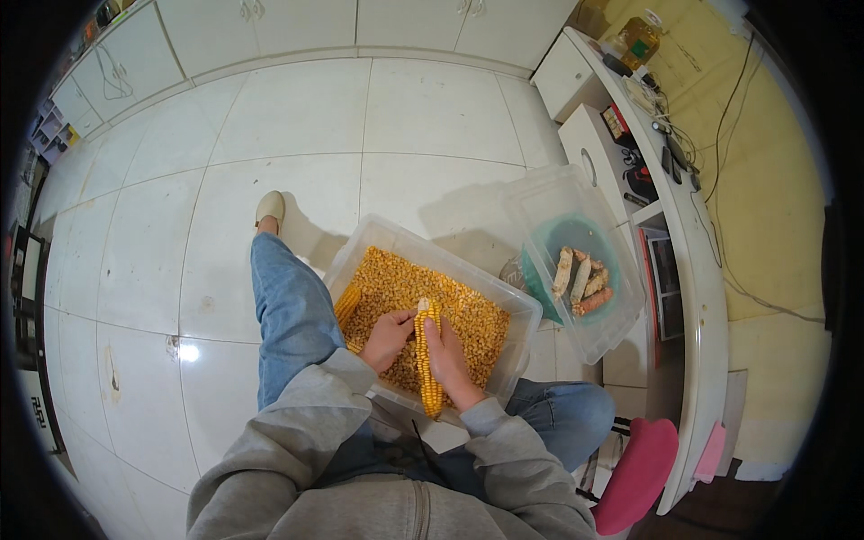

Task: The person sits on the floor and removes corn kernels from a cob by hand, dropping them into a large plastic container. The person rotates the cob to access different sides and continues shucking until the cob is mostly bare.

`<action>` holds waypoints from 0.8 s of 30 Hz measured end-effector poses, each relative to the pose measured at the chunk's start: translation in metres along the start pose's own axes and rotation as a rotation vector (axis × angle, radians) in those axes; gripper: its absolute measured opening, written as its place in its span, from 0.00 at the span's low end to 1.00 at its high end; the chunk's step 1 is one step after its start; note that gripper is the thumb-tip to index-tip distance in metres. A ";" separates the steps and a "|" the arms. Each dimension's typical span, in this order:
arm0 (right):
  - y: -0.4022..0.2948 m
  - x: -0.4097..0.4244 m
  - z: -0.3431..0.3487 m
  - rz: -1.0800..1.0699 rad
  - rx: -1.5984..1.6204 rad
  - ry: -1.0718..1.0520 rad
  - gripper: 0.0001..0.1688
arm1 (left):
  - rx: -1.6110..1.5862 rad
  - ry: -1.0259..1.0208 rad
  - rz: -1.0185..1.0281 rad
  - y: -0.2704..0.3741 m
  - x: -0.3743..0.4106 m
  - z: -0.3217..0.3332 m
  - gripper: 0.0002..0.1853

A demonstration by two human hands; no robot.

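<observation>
My right hand [445, 354] grips a yellow corn cob [428, 368] lengthwise, its thumb along the upper part. Most of the cob's kernels are in place; its pale tip is bare and points away from me. At the cob's left side, near that tip, the curled fingers of my left hand [388, 342] press against it; their undersides are hidden. Both hands are over a clear plastic bin [526, 307] between my legs. Loose corn kernels [466, 300] spread across the bin. Another corn cob with kernels [347, 304] leans at the bin's left wall.
Right of the bin, a clear plastic lid [597, 347] holding several stripped cobs [579, 280] rests over a green basin [543, 297]. A white desk [695, 304] with cables runs along the right wall. A pink chair seat [638, 476] is beside my right knee. White cabinets [297, 27] line the back.
</observation>
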State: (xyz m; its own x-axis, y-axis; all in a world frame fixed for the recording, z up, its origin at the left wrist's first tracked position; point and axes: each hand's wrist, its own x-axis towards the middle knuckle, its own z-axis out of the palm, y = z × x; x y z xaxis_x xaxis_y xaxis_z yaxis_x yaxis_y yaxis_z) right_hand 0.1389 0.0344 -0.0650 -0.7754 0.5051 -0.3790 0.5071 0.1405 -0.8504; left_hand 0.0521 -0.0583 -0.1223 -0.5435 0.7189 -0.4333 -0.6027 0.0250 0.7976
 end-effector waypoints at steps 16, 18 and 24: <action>0.005 -0.001 0.005 -0.034 -0.237 0.081 0.39 | 0.182 0.140 0.091 0.002 0.000 0.010 0.23; 0.006 -0.002 0.005 -0.041 -0.271 0.081 0.38 | 0.237 0.164 0.081 0.001 0.000 0.011 0.23; 0.000 -0.005 0.007 -0.070 -0.361 0.056 0.35 | 0.280 0.138 0.017 -0.006 0.004 0.000 0.21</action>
State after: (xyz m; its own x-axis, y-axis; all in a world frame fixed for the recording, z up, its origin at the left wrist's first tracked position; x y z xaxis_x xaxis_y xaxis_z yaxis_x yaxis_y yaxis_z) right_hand 0.1403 0.0254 -0.0657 -0.7960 0.5281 -0.2958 0.5616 0.4622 -0.6862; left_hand 0.0537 -0.0553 -0.1291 -0.6382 0.6201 -0.4564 -0.4191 0.2175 0.8815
